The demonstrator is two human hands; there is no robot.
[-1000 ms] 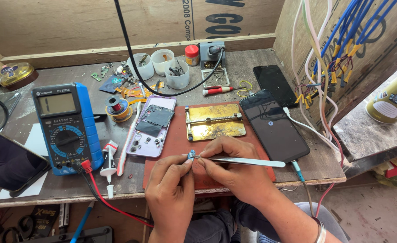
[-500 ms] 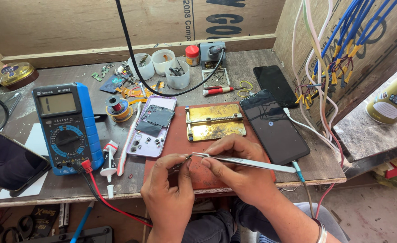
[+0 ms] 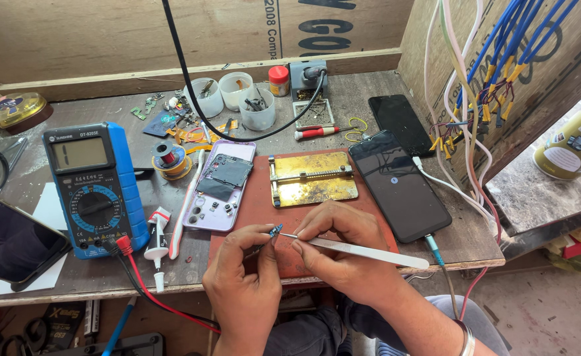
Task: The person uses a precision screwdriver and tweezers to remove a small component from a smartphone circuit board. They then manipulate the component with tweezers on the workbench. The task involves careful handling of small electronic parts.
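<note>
R hand [image 3: 343, 247] pinches a pair of steel tweezers [image 3: 363, 251] shut; tips point left and clamp a tiny blue part [image 3: 275, 230]. L hand [image 3: 244, 270] has thumb + forefinger closed round that same part from the left/near side, so both grips meet on it. Part sits just above the near edge of the red-brown work mat [image 3: 264, 198], between the two hands, closer to L fingertips than to R knuckles.

Tweezers' long axis runs left-right, handle end trailing right toward the charging cable plug [image 3: 433, 249] of the black phone [image 3: 399, 184]. That phone lies just right of R hand, long axis near-far, slightly tilted.

Far of the hands, on the mat: brass PCB holder [image 3: 311, 178], close behind R hand. Left of it the opened purple phone [image 3: 219, 184], back off, innards showing; near L hand's far side.

Further left: small white tube [image 3: 157, 238], then blue multimeter [image 3: 96, 188] w/ red probe lead [image 3: 139, 277] running off the near bench edge.

Open room: bare mat strip between hands and holder; the bench's near edge is right under the wrists. Far side crowded w/ white cups [image 3: 234, 95], solder spool [image 3: 167, 158], scraps.
</note>
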